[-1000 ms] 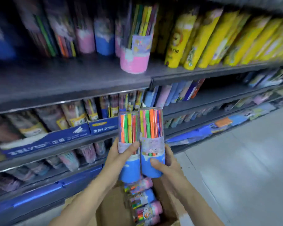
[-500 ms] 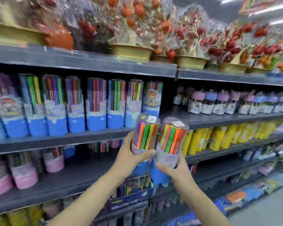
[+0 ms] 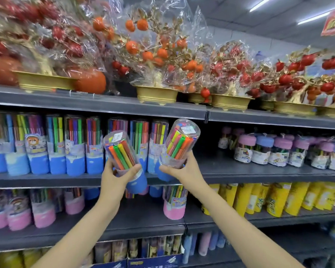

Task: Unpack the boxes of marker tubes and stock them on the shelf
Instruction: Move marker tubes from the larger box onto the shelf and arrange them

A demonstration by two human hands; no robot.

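My left hand (image 3: 117, 176) grips a clear marker tube with a blue base (image 3: 122, 153), its top tilted toward me. My right hand (image 3: 179, 169) grips a second blue-based marker tube (image 3: 179, 143), leaning right. Both tubes hang in front of the grey middle shelf (image 3: 240, 172), level with its front edge. A row of several matching blue-based tubes (image 3: 56, 146) stands on that shelf to the left, reaching as far as my hands. The shelf board just right of the held tubes is bare.
Small jars with pink and blue lids (image 3: 278, 151) stand farther right on the same shelf. Wrapped gold pots of fake fruit (image 3: 155, 93) fill the shelf above. Pink-based tubes (image 3: 174, 205) and yellow packs (image 3: 259, 198) sit on the shelf below.
My view swung up from the carton on the floor to the shelves. Both hands rose with the tubes to the middle shelf, and the tubes have moved apart and tilted.
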